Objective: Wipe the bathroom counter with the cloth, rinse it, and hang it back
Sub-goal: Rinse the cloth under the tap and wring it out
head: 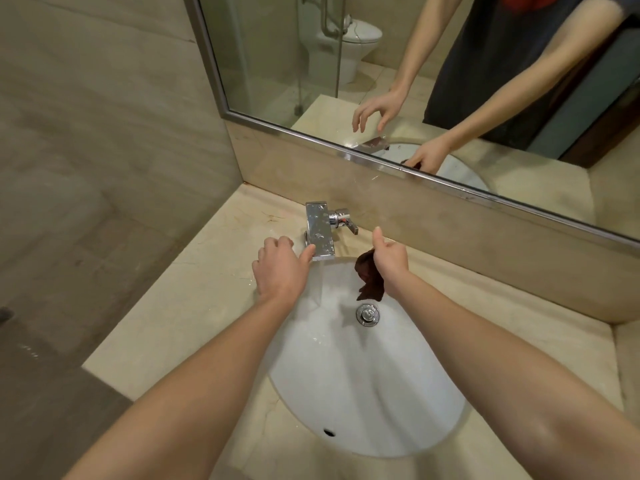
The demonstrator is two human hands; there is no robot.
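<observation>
- The right hand (393,263) grips the brown cloth (370,277) in a closed fist, with the thumb sticking up.
- The cloth hangs down out of the fist over the back of the white sink (363,393). Its long side runs from the fist toward the drain (367,314).
- Water (318,282) runs down from the tap (320,233) into the sink. The cloth is just to the right of the water and does not look to be in it.
- The water falls between the two hands. I think the cloth has to go a little to the left to get under it for rinsing.
- The right hand is nearer, since it already has the cloth. The left hand (278,271) is on the other side of the water, just beside the end of the tap.
- The left hand holds nothing. Its fingers are loosely bent, and in the mirror (277,64) they look spread apart.
- I cannot tell if the left thumb touches the tap or only comes close to it.
- The tap's lever (349,225) sticks out on the right side, near the right thumb but not touching it.
- The top part of the cloth is hidden inside the fist, so I cannot tell how big it is or how it is folded.
- The water is thin and pale and hard to see against the white sink.
- The counter (194,306) has some wet drops by the left hand.
- The place to hang the cloth is not in the picture.
</observation>
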